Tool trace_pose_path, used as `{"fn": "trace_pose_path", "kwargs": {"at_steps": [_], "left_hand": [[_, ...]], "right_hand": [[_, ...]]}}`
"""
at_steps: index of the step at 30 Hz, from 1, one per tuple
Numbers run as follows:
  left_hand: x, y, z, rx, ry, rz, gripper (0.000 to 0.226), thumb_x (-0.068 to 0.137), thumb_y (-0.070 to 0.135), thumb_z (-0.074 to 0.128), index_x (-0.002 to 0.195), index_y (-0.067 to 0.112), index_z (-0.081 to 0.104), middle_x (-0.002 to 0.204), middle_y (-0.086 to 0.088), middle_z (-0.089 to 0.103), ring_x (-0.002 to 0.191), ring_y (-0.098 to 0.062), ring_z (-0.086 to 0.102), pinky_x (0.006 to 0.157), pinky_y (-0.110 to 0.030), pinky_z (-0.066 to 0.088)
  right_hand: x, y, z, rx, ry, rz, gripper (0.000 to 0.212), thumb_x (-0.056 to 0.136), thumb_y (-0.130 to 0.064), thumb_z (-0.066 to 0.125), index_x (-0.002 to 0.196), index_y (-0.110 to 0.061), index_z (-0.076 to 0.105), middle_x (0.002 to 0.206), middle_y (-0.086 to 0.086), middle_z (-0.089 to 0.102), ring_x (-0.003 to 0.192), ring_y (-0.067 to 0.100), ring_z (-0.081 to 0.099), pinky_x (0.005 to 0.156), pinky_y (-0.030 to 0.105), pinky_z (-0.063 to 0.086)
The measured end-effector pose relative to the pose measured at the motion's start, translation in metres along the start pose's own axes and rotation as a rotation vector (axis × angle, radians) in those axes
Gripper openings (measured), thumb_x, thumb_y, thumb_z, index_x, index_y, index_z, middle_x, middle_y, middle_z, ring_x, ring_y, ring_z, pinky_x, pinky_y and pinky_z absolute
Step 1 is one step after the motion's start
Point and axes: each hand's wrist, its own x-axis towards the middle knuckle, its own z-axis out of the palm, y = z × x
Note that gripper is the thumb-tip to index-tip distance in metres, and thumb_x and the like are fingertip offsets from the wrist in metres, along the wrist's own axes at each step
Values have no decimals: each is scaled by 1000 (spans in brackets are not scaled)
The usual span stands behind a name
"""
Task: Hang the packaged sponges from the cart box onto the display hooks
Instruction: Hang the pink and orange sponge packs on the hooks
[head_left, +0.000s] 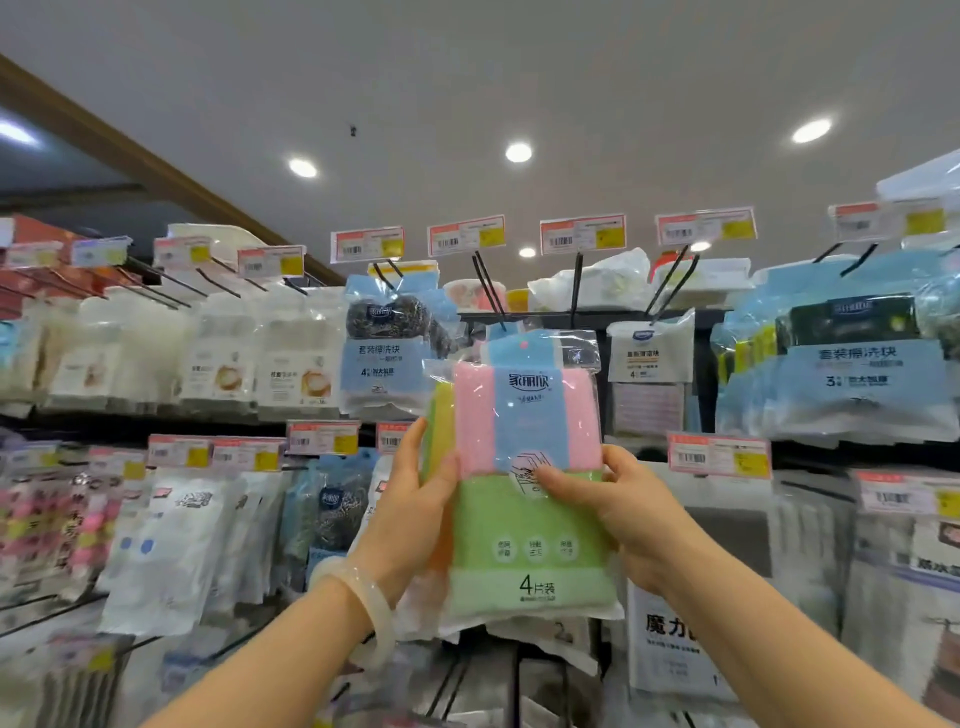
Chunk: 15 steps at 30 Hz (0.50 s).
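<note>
Both hands hold one sponge pack (524, 483) up before the display hooks (488, 286): the left hand (410, 499) clasps its left edge, the right hand (613, 499) pinches its right edge, thumb across the front. The pack shows pink, blue and green panels and reads "4片装" near the bottom. Its top sits just below a black hook. A neighbouring blue pack (384, 358) reads "套装擦洗块". A pale bangle (363, 608) circles the left wrist.
</note>
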Motion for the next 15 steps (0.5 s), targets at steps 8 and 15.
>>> {"fn": "trace_pose_path", "kwargs": {"at_steps": [8,15], "left_hand": [[33,-3,-26,20,61,42,39,97,22,46,128,43,35,122,-1,59,102,-19,64,82,-37,56],[64,-5,-71,40,160,102,46,97,13,42,134,37,32,107,7,60,87,-12,66,53,-18,55]], "right_hand": [[38,-2,18,25,-39,-13,31,72,-8,74,99,-7,60,75,4,76,62,18,72,47,28,55],[75,-27,3,35,174,-69,30,80,-10,68,107,-3,57,76,10,71,50,17,69,40,30,53]]}}
